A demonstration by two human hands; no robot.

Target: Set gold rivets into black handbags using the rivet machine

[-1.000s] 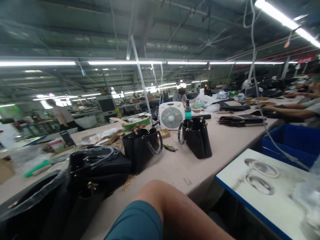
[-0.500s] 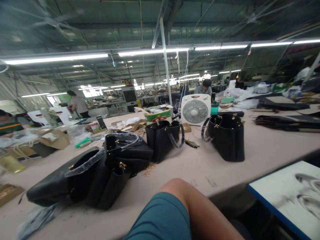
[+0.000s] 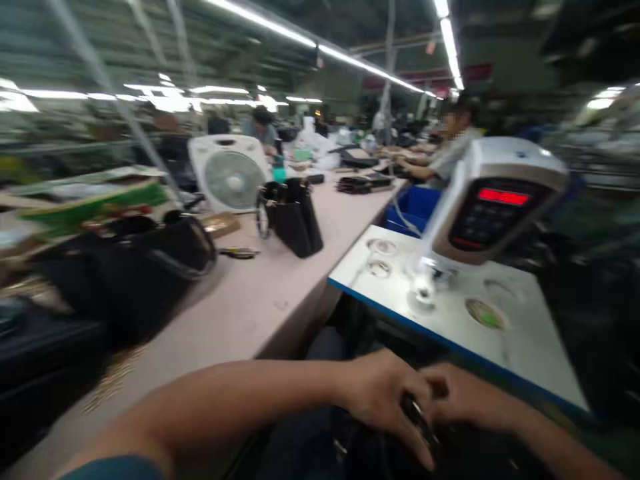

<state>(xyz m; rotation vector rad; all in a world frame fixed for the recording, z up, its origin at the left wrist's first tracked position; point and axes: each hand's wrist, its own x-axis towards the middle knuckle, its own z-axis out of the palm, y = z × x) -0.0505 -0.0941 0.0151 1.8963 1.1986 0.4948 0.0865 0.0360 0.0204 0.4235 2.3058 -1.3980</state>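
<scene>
Both my hands meet low in the view, below the edge of a white table with a blue rim [image 3: 520, 333]. My left hand [image 3: 387, 397] has its fingers curled over a small dark thing [image 3: 417, 417] that I cannot make out. My right hand [image 3: 463, 397] presses against the same thing from the right, fingers closed. Dark material, blurred, lies under both hands. A black handbag [image 3: 293, 217] stands upright on the long pinkish worktable [image 3: 260, 300] to the left, out of reach of either hand.
A grey machine head with a red display [image 3: 493, 203] stands on the white table. More black bags [image 3: 125, 270] crowd the left of the worktable, by a white fan [image 3: 230, 173]. A blue bin [image 3: 413, 207] sits beyond. Other people work farther along the table.
The view has swung right and down. Both hands have come into sight, closed on a small dark thing. The machine head now shows; the bags have slid left.
</scene>
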